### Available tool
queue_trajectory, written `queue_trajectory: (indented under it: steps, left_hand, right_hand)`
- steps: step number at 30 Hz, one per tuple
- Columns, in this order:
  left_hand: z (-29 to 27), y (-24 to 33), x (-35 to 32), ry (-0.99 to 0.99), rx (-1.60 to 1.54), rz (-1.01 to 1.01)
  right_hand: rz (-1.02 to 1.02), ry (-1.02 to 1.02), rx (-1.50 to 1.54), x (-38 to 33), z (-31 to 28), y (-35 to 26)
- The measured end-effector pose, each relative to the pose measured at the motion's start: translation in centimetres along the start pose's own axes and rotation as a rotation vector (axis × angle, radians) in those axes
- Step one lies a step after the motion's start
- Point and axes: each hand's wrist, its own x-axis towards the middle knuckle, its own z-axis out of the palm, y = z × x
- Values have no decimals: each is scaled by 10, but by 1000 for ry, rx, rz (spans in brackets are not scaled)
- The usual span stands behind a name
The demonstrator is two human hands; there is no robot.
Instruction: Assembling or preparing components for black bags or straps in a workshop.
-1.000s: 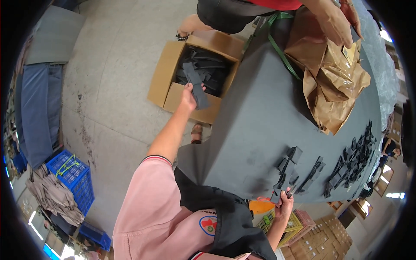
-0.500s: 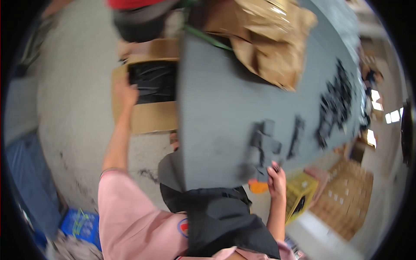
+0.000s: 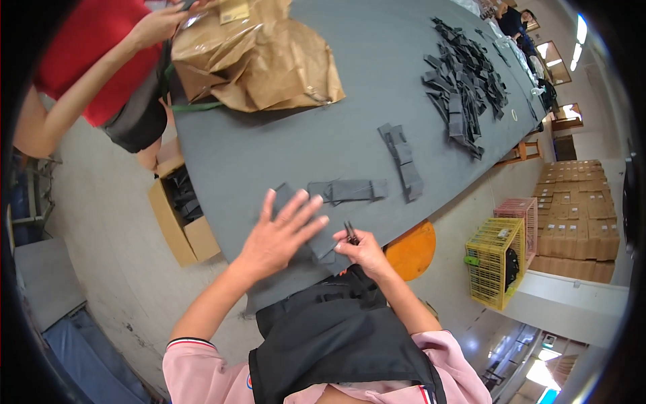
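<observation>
My left hand (image 3: 281,231) lies flat with fingers spread on a dark grey fabric piece (image 3: 321,240) at the near edge of the grey table (image 3: 269,148). My right hand (image 3: 363,248) is closed on small dark snips (image 3: 350,233), their tip at the same piece. Just beyond lie another grey fabric piece (image 3: 350,190) and a longer strip (image 3: 402,159). A heap of finished grey pieces (image 3: 464,81) sits further along the table.
Crumpled brown paper (image 3: 252,60) lies at the table's far left, touched by a person in a red top (image 3: 87,54). An open cardboard box of dark parts (image 3: 182,215) stands on the floor. An orange stool (image 3: 412,249), a yellow crate (image 3: 494,262) and stacked cartons (image 3: 572,215) are right.
My left hand came back from the cardboard box on the floor and now presses a fabric piece on the table. The view swung toward the table. My right hand stayed at the table edge.
</observation>
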Motion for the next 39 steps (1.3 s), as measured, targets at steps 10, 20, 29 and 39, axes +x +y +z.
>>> queue_trajectory:
  steps: [10, 20, 29, 39]
  left_hand:
    - [13, 44, 89, -367, -565, -649]
    - [-49, 104, 213, 61, -1082, -942]
    - [5, 99, 166, 350, -1170, -1350]
    - [61, 141, 98, 615, -1246, -1526]
  right_hand:
    - [-380, -73, -146, 55, -140, -1]
    - [-662, -82, -542, 149, -168, -59]
    - [-651, 167, -660, 187, -238, -91]
    - [-717, -205, -444, 92, -163, -103]
